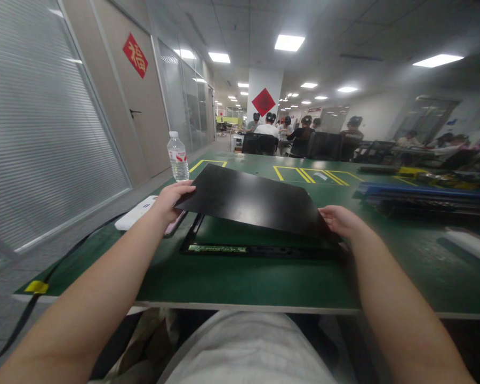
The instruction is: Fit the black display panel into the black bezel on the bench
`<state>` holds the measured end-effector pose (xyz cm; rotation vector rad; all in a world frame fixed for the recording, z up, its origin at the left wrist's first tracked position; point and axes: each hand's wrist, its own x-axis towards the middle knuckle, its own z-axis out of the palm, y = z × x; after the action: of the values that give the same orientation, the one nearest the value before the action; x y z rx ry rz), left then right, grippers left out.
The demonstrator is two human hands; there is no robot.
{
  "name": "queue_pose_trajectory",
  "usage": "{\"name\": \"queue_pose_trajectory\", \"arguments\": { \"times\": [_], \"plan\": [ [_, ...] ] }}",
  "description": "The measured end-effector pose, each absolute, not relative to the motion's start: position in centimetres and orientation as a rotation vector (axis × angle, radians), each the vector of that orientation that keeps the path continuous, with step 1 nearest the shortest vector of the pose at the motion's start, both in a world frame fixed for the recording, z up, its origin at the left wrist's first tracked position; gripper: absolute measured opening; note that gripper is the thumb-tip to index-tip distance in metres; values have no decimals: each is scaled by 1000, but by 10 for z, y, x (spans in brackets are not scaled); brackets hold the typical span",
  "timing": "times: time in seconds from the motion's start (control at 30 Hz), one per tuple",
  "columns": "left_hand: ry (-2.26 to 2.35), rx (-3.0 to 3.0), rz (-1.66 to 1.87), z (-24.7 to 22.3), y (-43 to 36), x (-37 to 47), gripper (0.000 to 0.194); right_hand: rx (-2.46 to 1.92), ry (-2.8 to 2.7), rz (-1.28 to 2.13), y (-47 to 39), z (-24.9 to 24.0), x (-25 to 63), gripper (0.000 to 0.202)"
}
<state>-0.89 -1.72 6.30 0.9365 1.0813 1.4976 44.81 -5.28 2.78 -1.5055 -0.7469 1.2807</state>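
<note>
A thin, glossy black panel (256, 198) is held up over the table, tilted, by its two side edges. My left hand (173, 198) pinches its left edge, thumb below and fingers on top. On the opposite side, my right hand (339, 220) grips the right edge, partly hidden behind the sheet. Below the panel lies a black rectangular frame (272, 250) on the green tabletop. A green circuit strip (218, 249) runs along the left part of the frame's near side. The frame's far part is covered by the panel.
A water bottle (178, 157) stands beyond my left hand, with a white case (134, 214) and a phone-like slab (174, 224) nearer. Blue-black long parts (424, 197) and a white bar (470, 245) lie right. A black strap (80, 241) crosses the left edge. Several people sit farther back.
</note>
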Motion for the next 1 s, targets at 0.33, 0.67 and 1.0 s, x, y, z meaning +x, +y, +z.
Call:
{"name": "queue_pose_trajectory", "arguments": {
  "times": [0.33,0.67,1.0],
  "plan": [
    [1197,930,1504,64,-25,1,31,-1697,-781,1041,-56,28,448,32],
    [1264,921,1466,64,-26,5,29,-1714,-744,993,-55,30,447,36],
    [1258,945,1444,62,-24,3,29,-1729,-748,966,-58,33,445,18]
  ]
}}
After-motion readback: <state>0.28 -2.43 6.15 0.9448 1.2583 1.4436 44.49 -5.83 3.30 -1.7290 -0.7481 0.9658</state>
